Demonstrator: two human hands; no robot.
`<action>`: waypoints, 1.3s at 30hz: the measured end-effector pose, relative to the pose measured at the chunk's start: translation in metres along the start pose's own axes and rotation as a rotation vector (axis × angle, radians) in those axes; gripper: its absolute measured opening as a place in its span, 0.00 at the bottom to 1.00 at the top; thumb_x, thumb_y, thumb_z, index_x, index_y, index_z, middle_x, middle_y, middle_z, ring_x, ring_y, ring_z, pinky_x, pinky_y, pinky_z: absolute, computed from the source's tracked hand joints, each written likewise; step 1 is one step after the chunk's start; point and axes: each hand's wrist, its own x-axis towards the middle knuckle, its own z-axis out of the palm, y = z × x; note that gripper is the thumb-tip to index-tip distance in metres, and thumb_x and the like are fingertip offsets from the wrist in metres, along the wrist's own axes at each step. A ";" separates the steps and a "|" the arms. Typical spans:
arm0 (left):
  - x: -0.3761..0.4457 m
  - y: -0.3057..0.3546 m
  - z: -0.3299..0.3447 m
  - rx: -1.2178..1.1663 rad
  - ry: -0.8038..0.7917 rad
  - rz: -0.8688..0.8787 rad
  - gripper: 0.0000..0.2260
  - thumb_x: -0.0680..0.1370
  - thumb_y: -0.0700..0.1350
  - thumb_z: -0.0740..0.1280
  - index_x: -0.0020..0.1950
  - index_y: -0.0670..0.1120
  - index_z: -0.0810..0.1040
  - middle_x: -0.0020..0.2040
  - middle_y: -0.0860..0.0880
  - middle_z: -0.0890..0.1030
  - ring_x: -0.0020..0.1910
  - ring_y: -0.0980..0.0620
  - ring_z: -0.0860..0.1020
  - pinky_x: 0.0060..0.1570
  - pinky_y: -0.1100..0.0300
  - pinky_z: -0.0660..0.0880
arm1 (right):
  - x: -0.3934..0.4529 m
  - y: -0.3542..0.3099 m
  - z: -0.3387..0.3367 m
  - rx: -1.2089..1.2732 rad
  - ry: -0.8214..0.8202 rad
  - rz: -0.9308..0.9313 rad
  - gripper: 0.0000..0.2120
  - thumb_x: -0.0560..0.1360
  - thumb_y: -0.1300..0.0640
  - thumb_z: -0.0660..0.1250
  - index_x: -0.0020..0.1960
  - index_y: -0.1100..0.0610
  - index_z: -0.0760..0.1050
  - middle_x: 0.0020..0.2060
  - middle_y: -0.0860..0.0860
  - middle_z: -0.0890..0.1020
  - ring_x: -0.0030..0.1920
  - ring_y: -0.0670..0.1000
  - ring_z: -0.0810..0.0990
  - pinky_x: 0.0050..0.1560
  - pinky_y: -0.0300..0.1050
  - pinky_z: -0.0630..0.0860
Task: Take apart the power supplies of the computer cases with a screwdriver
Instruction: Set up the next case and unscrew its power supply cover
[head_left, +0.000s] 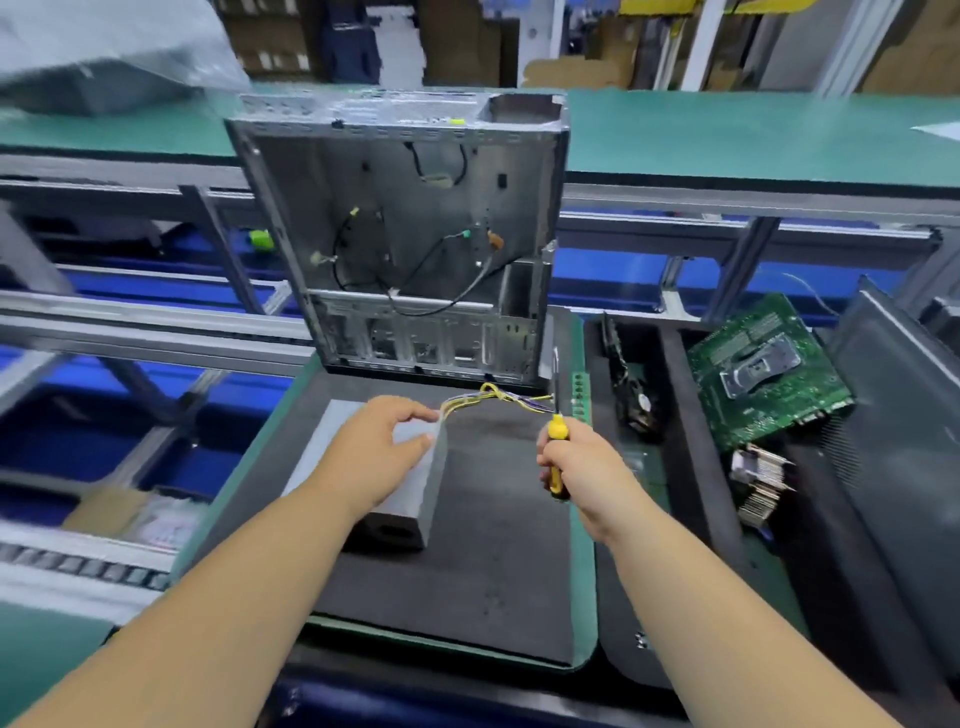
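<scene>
Left hand (371, 451) covers much of the power supply (415, 499) top. Screwdriver (556, 415) tip lost vs. dark case (415, 234) edge at 12 o'clock. Wrapped bundle (104, 57) at 10 o'clock blurred, cut by frame edge. Dark panel (904, 441) at 3 o'clock cut off too.

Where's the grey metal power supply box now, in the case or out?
Out. The grey metal power supply box lies on the black foam mat before the open case, under the left hand.

We see our left hand (376, 447) gripping a grey power supply (415, 493) on a dark mat (493, 545), our right hand (576, 465) holding a yellow screwdriver (556, 441) upright, an opened case (415, 234) standing behind.
</scene>
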 end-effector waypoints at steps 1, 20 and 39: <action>0.000 -0.010 -0.010 0.035 0.034 -0.002 0.12 0.76 0.42 0.72 0.57 0.55 0.81 0.57 0.55 0.77 0.60 0.57 0.74 0.60 0.64 0.67 | 0.002 0.003 0.009 -0.036 -0.006 -0.001 0.12 0.74 0.69 0.59 0.39 0.54 0.72 0.28 0.46 0.74 0.31 0.49 0.71 0.34 0.42 0.67; 0.000 -0.116 -0.087 0.154 -0.427 -0.408 0.37 0.69 0.70 0.68 0.72 0.57 0.62 0.57 0.59 0.77 0.54 0.52 0.77 0.54 0.54 0.73 | 0.008 0.022 0.110 -0.409 -0.368 -0.010 0.59 0.63 0.58 0.84 0.80 0.39 0.50 0.71 0.41 0.71 0.52 0.40 0.78 0.58 0.35 0.74; 0.007 -0.088 -0.114 0.176 -0.256 -0.338 0.42 0.64 0.82 0.52 0.52 0.48 0.81 0.46 0.50 0.84 0.43 0.52 0.82 0.52 0.53 0.77 | 0.011 -0.002 0.114 -0.419 -0.044 -0.161 0.13 0.73 0.44 0.75 0.42 0.54 0.81 0.37 0.41 0.84 0.41 0.45 0.81 0.45 0.43 0.75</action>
